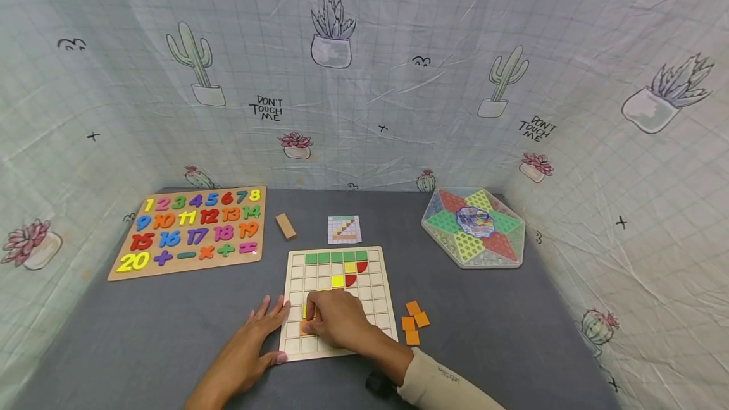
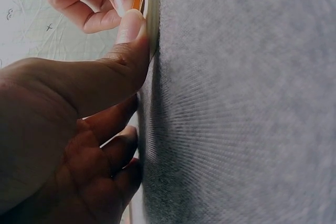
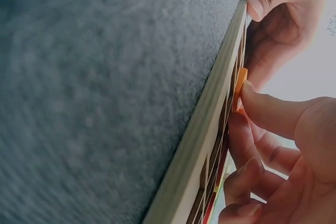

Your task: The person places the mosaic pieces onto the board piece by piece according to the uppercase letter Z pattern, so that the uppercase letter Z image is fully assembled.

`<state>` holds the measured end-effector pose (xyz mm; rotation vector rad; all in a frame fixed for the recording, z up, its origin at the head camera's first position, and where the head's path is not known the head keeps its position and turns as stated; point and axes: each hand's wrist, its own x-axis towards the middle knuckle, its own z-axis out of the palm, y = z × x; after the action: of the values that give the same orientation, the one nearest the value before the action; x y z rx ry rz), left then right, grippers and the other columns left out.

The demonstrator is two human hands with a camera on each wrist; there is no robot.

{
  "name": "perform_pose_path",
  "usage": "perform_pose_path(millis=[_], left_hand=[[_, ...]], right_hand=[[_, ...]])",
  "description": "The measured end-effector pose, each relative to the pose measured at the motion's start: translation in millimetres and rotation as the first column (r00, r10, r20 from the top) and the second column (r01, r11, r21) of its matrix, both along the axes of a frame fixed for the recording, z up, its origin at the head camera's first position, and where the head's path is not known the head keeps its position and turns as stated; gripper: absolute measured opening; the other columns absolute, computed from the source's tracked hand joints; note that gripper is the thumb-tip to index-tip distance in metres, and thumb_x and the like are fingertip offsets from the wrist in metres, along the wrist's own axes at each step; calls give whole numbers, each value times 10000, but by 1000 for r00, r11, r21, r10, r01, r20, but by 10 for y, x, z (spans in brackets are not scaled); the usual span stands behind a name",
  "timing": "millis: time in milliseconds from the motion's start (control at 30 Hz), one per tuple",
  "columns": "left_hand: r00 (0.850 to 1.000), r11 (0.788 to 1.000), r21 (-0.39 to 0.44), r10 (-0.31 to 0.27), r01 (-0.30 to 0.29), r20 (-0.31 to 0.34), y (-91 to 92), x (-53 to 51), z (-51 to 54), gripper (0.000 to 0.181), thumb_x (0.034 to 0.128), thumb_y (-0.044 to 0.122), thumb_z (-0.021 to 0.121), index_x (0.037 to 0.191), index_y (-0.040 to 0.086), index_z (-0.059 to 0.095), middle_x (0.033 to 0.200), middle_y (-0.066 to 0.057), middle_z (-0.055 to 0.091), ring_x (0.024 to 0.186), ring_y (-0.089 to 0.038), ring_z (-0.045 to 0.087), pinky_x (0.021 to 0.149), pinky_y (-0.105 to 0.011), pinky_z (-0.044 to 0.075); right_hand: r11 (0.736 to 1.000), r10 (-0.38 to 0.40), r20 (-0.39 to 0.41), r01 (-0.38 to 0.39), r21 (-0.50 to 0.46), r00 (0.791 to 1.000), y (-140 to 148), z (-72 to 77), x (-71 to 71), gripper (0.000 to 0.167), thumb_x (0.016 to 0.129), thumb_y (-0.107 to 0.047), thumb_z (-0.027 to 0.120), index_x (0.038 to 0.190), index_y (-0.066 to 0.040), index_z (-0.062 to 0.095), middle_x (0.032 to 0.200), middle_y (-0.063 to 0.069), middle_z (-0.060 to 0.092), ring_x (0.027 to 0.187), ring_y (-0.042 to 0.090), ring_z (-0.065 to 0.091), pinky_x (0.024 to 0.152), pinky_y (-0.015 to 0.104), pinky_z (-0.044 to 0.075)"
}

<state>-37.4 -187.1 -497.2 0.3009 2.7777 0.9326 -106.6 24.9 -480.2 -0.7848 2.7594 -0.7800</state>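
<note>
A wooden grid board lies on the grey table. Along its upper row sit green square tiles; below them yellow square tiles and red quarter-round tiles step down to the left. My right hand pinches an orange square tile between thumb and finger over the board's lower left, hiding the squares beneath the palm. In the right wrist view, the orange tile stands tilted against the grid. My left hand rests at the board's left edge, fingers extended, thumb touching the lower corner.
Several loose orange tiles lie right of the board. Behind it are a small pattern card and a wooden block. A number puzzle board lies left, a hexagonal star-patterned game board right.
</note>
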Motion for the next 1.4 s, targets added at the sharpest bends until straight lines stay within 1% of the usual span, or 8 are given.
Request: perform_pose_path(millis=[267, 367, 667, 833, 1033, 1133, 1267, 1400], left_hand=[[1000, 1000, 4, -7, 7, -20, 22, 19, 12, 874, 819, 169, 895, 1589, 71, 494, 1701, -115, 389, 1625, -430, 228, 1292, -651, 226], [1000, 1000, 12, 1, -1, -17, 25, 26, 11, 880, 815, 164, 897, 1590, 71, 491, 1700, -128, 385, 1622, -443, 223, 1286, -674, 226], [999, 1000, 10, 5, -5, -36, 16, 41, 6, 890, 812, 162, 895, 1599, 89, 485, 1697, -121, 392, 1620, -444, 233, 1286, -666, 231], [999, 999, -17, 33, -33, -2, 34, 25, 9, 906, 820, 180, 902, 1613, 121, 469, 1712, -90, 369, 1637, -422, 200, 1300, -664, 202], [998, 998, -48, 51, -49, 48, 56, 6, 9, 925, 817, 212, 911, 1618, 122, 458, 1719, -100, 354, 1641, -425, 167, 1291, -681, 171], [997, 997, -50, 53, -50, 52, 58, 8, 7, 924, 818, 211, 909, 1618, 116, 456, 1718, -104, 354, 1639, -432, 166, 1287, -685, 170], [997, 997, -53, 54, -52, 56, 61, 11, 6, 928, 822, 207, 906, 1623, 121, 447, 1721, -98, 343, 1641, -429, 159, 1294, -678, 162], [997, 997, -53, 54, -51, 54, 63, 10, 8, 935, 818, 206, 908, 1626, 127, 445, 1720, -107, 347, 1639, -435, 162, 1293, -680, 165]], right_hand=[[998, -5, 8, 5, 57, 1000, 0, 14, -16, 238, 845, -274, 915, 798, -232, 685, 600, -133, 517, 555, 40, 459, 489, 235, 365], [998, -2, 13, 1, 57, 1000, 13, 21, -8, 228, 842, -249, 914, 811, -227, 690, 604, -126, 510, 562, 42, 456, 497, 238, 357], [998, 55, 69, -52, -32, 996, 150, 53, -36, 197, 856, -230, 913, 871, -211, 717, 639, -138, 562, 585, -10, 499, 524, 183, 409], [998, 25, 73, -21, -52, 997, 273, 73, -85, 201, 833, -175, 924, 894, -208, 735, 666, -139, 591, 609, -10, 518, 559, 186, 418], [998, -26, 67, 30, -58, 997, 525, 86, -112, 232, 808, -182, 942, 933, -208, 749, 706, -136, 599, 663, 15, 519, 606, 202, 435], [996, -54, 83, 60, -72, 995, 695, 99, -126, 240, 810, -168, 938, 950, -190, 744, 735, -125, 617, 697, 29, 532, 643, 208, 454], [989, -96, 111, 107, -100, 989, 939, 131, -151, 239, 818, -138, 928, 966, -161, 741, 758, -95, 633, 707, 66, 545, 638, 229, 464], [984, -122, 100, 134, -115, 987, 1174, 153, -170, 231, 836, -113, 913, 969, -148, 728, 767, -81, 631, 693, 86, 535, 625, 238, 462]])
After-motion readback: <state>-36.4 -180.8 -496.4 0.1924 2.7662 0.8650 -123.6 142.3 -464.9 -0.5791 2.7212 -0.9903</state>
